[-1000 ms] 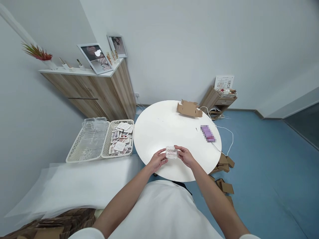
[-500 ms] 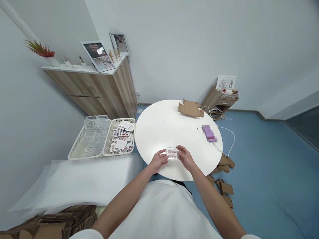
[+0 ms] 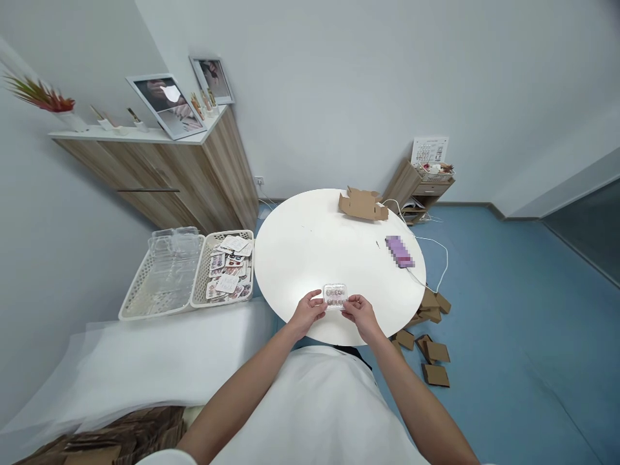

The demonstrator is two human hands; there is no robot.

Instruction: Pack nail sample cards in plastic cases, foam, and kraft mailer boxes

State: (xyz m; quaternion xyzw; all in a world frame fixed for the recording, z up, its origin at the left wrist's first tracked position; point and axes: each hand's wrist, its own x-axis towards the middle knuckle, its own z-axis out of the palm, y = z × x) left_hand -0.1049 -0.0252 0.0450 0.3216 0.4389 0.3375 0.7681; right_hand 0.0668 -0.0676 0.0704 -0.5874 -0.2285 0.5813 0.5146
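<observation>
The small clear case (image 3: 334,296), with two rows of small pieces inside, is over the near part of the white tabletop (image 3: 300,252). The left hand (image 3: 308,312) and the right hand (image 3: 359,312) are grasping it by its opposite sides. Farther lies an opened brown carton (image 3: 362,205); at left there is a basket (image 3: 201,276) with cards (image 3: 227,283)

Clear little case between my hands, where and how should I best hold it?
Probably by its opposite side edges, left hand coming from the left, right hand from the right. The clear case is small and roughly rectangular, its broad face toward the camera showing two rows of small items, so edge grips leave the middle uncovered.
</observation>
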